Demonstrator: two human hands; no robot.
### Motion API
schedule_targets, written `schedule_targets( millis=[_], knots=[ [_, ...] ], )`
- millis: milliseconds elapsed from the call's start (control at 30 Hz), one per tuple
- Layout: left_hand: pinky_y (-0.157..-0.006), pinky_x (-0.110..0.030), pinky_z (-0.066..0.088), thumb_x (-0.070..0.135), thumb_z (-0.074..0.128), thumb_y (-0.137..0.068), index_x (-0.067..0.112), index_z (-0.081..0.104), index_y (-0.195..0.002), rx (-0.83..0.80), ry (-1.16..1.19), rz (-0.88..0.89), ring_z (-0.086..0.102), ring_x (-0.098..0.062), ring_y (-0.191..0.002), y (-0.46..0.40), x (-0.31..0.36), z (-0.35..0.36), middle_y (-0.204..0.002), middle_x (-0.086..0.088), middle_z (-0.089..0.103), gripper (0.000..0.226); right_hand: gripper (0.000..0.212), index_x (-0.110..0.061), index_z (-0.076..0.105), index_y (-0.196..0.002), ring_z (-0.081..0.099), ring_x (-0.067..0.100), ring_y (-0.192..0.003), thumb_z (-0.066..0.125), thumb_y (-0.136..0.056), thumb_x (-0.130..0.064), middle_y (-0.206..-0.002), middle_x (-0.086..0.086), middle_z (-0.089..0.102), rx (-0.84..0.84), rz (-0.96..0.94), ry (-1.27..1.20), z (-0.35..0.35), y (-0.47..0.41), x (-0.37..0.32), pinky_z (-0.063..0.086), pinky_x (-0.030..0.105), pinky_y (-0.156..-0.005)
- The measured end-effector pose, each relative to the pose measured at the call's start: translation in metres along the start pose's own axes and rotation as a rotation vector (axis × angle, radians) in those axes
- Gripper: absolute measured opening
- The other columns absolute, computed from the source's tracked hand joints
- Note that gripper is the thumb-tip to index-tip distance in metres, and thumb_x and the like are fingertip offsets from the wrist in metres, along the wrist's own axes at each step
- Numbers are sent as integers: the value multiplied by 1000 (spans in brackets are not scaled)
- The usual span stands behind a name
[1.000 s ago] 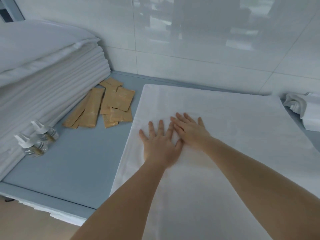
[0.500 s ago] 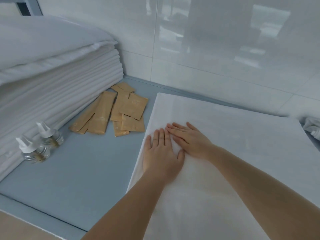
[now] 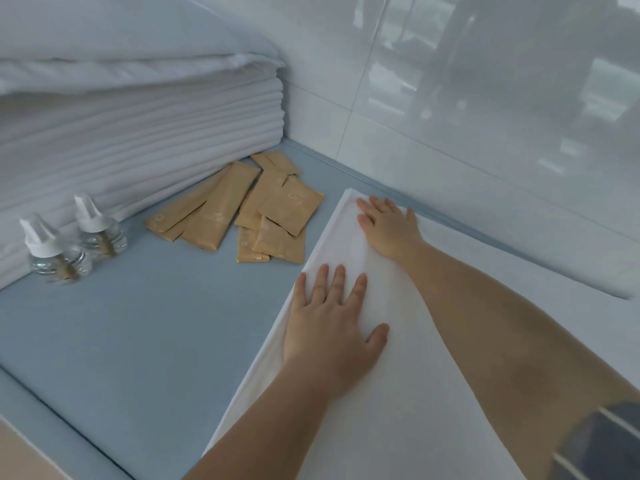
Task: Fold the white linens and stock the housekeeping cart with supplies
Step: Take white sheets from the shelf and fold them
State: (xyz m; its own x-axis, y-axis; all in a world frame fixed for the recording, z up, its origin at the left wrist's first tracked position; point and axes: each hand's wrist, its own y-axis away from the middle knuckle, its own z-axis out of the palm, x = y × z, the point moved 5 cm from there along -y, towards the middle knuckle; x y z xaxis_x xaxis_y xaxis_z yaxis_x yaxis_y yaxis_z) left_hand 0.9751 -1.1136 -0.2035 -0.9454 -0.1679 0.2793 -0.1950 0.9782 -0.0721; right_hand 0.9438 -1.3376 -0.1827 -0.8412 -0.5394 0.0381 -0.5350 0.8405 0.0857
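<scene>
While the folded white linen (image 3: 433, 358) at the desk's (image 3: 138, 341) right side is pressed flat by the left hand (image 3: 329, 327) and right hand (image 3: 389, 226), fingers straight, smoothing seems underway; another fold is likely needed next

Single head-worn wide-angle view, looking forward and steeply down from close above the blue bench (image 3: 138, 341), angled left toward the tiled wall (image 3: 450, 116) corner.
</scene>
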Motion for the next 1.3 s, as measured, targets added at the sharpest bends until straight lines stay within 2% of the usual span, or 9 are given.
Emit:
schedule_targets(
  millis=[133,300,400,533,767,900,1000,1100,1300],
  knots=[
    [-115,-50,-14,71,-8,-80,35,-16,-149,-34,-32,24,-21,-21,-145,-1,-3,-3,-160,-1,-15,78,44,-21,37,-146,18,15,-146,30,-103,-26,-157,0,28,263,-100,-194,-9,42,-12,8,48,-118],
    [-115,-48,-12,54,12,-96,11,-7,-151,-3,-44,-77,-14,-28,-146,-2,36,-2,-159,-15,-12,72,43,-24,42,-143,28,11,-142,36,-101,-27,-152,-4,36,199,-366,-302,3,131,20,16,33,-117],
    [-113,-53,-16,62,15,-91,-1,-11,-147,-34,11,34,-18,-32,-145,6,101,13,-158,-19,-13,89,46,-42,21,-148,7,6,-147,29,-103,-38,-158,-16,14,70,-332,-125,10,130,49,5,34,-120],
    [-104,-65,-19,73,2,-81,4,-19,-145,-64,-100,5,-27,-38,-140,9,122,25,-155,-19,-21,96,51,-53,4,-146,-5,6,-147,16,-97,-58,-159,-21,0,15,-233,-64,14,104,86,-2,37,-120],
    [-106,-65,-15,76,-5,-73,15,-11,-151,-15,-131,-24,-20,-35,-144,4,120,29,-158,-16,-13,98,56,-44,6,-150,1,15,-148,15,-97,-60,-161,-10,2,3,71,-69,13,54,142,-3,43,-119],
    [-107,-64,-12,76,-5,-75,19,-8,-151,-6,-129,-6,-16,-34,-145,5,120,28,-159,-15,-8,96,53,-33,14,-152,6,22,-148,17,-101,-47,-161,-2,9,58,280,-48,7,70,150,1,58,-116],
    [-109,-63,-11,73,3,-81,23,-1,-152,-31,-122,54,-11,-33,-146,3,122,24,-160,-13,-2,87,48,-33,25,-149,3,17,-148,26,-102,-37,-161,-5,11,192,48,-21,4,111,127,-1,58,-115],
    [-115,-56,-7,55,17,-94,15,7,-153,-34,-90,145,-6,-27,-147,8,143,23,-160,-13,4,72,47,-41,23,-149,3,8,-147,27,-102,-41,-160,-13,11,115,-189,-142,16,164,121,-4,49,-116],
    [-105,-63,-21,71,4,-79,7,-10,-150,-83,-82,160,-24,-40,-141,28,209,49,-155,-23,-17,96,57,-51,4,-147,-5,4,-146,17,-94,-66,-159,-21,-1,3,24,-104,26,173,205,-6,43,-119]
  ],
)
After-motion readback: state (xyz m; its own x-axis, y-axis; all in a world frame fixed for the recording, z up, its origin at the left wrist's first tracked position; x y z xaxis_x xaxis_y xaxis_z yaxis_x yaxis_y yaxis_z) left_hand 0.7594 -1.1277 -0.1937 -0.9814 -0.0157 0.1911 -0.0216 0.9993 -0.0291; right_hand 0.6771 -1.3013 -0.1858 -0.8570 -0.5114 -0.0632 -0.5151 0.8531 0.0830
